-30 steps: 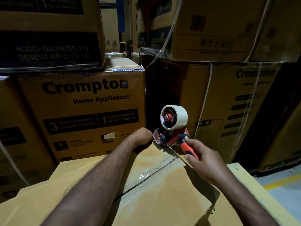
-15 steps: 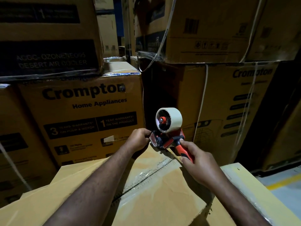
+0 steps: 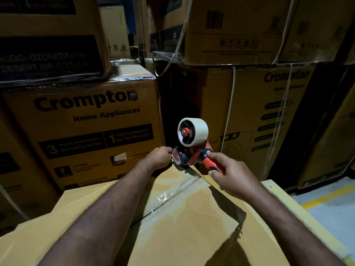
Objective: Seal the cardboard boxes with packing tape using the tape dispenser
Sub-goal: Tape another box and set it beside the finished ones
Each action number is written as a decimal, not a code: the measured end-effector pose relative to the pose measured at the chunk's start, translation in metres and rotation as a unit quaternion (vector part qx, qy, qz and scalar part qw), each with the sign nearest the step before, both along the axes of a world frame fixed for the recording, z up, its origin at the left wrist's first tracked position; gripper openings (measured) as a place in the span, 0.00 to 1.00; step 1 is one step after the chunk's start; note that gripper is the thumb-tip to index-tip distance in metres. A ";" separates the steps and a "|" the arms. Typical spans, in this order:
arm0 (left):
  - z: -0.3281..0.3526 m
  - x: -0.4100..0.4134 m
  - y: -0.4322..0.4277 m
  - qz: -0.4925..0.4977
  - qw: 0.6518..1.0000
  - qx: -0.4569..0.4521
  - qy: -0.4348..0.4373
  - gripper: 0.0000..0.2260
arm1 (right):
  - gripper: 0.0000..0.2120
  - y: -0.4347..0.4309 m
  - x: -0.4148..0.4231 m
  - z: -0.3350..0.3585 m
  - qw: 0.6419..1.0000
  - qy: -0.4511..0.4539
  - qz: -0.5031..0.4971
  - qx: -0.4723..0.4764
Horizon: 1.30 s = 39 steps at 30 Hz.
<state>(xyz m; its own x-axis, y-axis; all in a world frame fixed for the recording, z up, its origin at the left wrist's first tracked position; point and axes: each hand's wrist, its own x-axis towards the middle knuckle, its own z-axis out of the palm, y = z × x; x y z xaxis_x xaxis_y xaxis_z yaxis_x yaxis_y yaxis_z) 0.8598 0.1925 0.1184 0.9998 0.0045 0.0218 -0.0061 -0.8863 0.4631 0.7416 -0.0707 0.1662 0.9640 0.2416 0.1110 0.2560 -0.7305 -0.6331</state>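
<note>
We read "Crompton" and "Home Appliances" in black on the carton at left (image 3: 86, 116), with panels below saying "3 YEARS WARRANTY ON PUMP & MOTOR" and "1 YEAR WARRANTY ON THE PRODUCT"; the smaller print under those is too blurred for us. The carton stacked above it (image 3: 48, 47) carries a dark band ending in "DESERT AIR COOLER", the line over that being unclear. On the right, another strapped carton (image 3: 247, 112) shows "Crompton" again, and the one on top of it (image 3: 240, 35) has a barcode and handling symbols we cannot make out. In front of us lies the plain cardboard box (image 3: 182, 223), clear tape (image 3: 172, 196) glinting along its centre seam. The red and black tape dispenser (image 3: 194, 157) sits at the box's far edge, its pale tape roll (image 3: 198, 131) upright above. Our right hand (image 3: 230, 178) wraps its fingers round the dispenser's handle, thumb on top. Our left hand (image 3: 161, 157) is curled just beside the dispenser's front plate, fingertips hidden, so we cannot tell whether it pinches anything.
</note>
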 end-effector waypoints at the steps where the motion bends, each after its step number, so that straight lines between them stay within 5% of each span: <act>1: 0.000 0.000 0.002 0.000 1.000 -0.006 -0.001 0.09 | 0.28 -0.002 -0.001 0.001 1.000 0.002 0.002 -0.002; 11: 0.002 -0.008 -0.001 -0.006 1.000 -0.020 -0.015 0.12 | 0.27 -0.042 -0.028 0.003 0.999 0.036 0.005 0.011; 19: 0.002 -0.016 0.000 0.013 0.997 0.053 -0.049 0.13 | 0.27 -0.066 -0.056 0.007 0.999 0.037 -0.005 -0.021; 24: 0.010 -0.034 -0.038 0.046 0.976 0.111 -0.179 0.09 | 0.27 -0.063 -0.057 0.011 0.999 0.037 0.010 -0.020; 26: 0.012 -0.039 -0.054 -0.004 0.990 0.047 -0.132 0.11 | 0.27 -0.063 -0.056 0.012 0.999 0.029 0.010 -0.025; 30: 0.010 -0.042 -0.060 -0.088 0.987 0.132 0.022 0.19 | 0.27 -0.061 -0.054 0.011 0.999 0.031 0.021 -0.023; 39: 0.003 -0.033 -0.065 -0.071 0.984 0.150 0.057 0.21 | 0.28 -0.074 -0.056 0.009 0.998 0.043 0.030 -0.021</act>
<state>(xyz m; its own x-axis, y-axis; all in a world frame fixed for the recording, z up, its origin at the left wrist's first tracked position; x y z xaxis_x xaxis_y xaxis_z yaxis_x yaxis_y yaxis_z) 0.8264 0.1279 0.1214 0.9860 -0.1248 -0.1108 -0.1029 -0.9773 0.1851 0.6860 -0.1451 0.1755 0.9531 0.3024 0.0162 0.2459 -0.7415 -0.6243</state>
